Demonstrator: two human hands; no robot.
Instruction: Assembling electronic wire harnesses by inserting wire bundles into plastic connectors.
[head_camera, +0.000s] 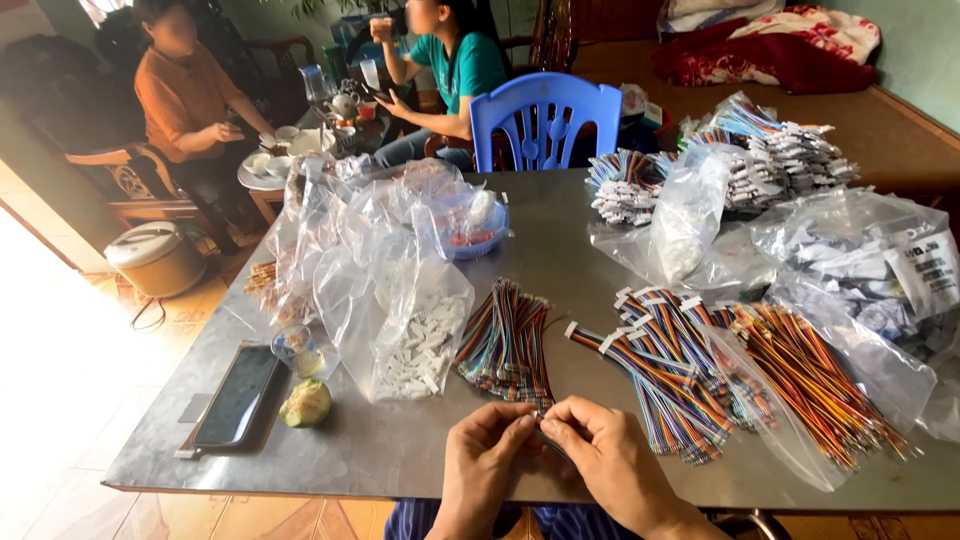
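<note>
Both hands meet at the near edge of the grey table (400, 450): the left hand (482, 462) and the right hand (603, 455) pinch their fingertips together on the near end of a thin multicoloured wire piece (541, 418), fingers drawn narrow around it, though what exactly lies between the tips is too small to make out. Just beyond the fingers lies a loose bundle of rainbow ribbon wires (503, 342), fanning away from the person. To its right sits a bigger heap of the same wires with white connectors (672, 362), partly inside a clear bag, and beside that a sheaf of orange and red wires (815, 380) under plastic. Left of the bundle stands a clear bag of small white connector housings (418, 345). Near the left corner rests a dark phone (236, 397) with a cut green fruit (306, 403) just beside it. Farther back, finished wire sets (775, 155) are stacked, a blue plastic chair (545, 120) faces the table, and two other people sit at a small tea table (262, 180).
</note>
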